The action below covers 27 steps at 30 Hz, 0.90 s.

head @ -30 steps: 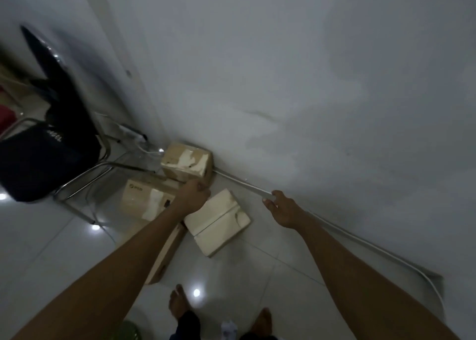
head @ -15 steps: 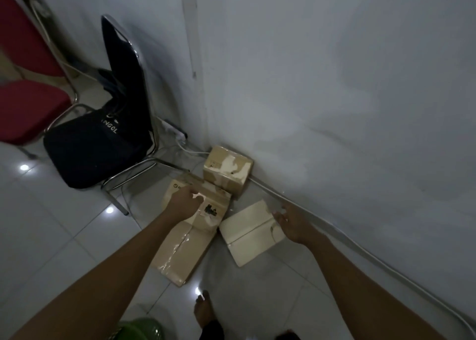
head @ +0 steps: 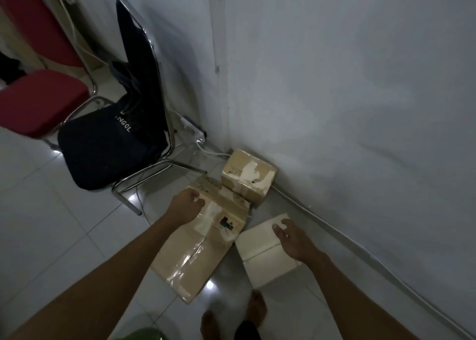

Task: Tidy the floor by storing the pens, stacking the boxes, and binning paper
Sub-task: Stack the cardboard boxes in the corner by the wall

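Head view: both hands down on boxes on the floor [head: 64, 223] by the wall [head: 334, 107].
Left hand [head: 186, 205], fingers curled, grips the far end of the long brown box [head: 195, 257]. Right hand [head: 293, 239] rests with straight fingers on the white box [head: 260, 259] just beside it. Small brown box [head: 248, 176] stands against the wall.

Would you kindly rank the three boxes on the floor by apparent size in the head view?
1. long brown box
2. white box
3. small brown box by the wall; it lies farther from the camera, so its rank against the white box is unsure.
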Each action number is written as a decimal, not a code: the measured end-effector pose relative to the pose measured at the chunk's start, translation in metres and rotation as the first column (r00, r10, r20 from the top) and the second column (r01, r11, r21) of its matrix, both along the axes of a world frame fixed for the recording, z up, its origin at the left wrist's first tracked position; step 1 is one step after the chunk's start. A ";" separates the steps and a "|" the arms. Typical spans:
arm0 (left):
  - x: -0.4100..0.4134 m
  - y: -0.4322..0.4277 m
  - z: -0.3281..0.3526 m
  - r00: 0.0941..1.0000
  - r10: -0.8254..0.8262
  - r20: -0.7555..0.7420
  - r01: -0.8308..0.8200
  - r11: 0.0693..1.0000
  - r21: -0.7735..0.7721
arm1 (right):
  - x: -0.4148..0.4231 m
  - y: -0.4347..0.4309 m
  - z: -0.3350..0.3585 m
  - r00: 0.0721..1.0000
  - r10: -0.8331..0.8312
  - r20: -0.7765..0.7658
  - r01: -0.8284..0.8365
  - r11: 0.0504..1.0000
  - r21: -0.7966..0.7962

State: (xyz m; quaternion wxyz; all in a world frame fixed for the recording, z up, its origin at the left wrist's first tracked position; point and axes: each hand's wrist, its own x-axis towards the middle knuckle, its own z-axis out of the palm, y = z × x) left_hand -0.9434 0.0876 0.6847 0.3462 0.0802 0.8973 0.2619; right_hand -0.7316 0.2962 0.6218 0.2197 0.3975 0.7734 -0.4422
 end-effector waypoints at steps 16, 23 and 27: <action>-0.155 0.029 -0.196 0.997 0.025 0.074 -0.020 0.998 -0.066 | -0.107 0.026 -0.201 0.973 -0.230 0.017 0.230 0.972 -0.049; -0.216 0.043 -0.296 0.999 0.037 0.036 -0.036 0.999 -0.019 | -0.163 0.022 -0.326 0.863 -0.502 0.061 0.505 0.850 -0.152; -0.229 0.040 -0.353 0.991 0.077 0.108 -0.075 0.997 -0.020 | -0.172 0.009 -0.380 0.812 -0.571 0.126 0.583 0.781 -0.224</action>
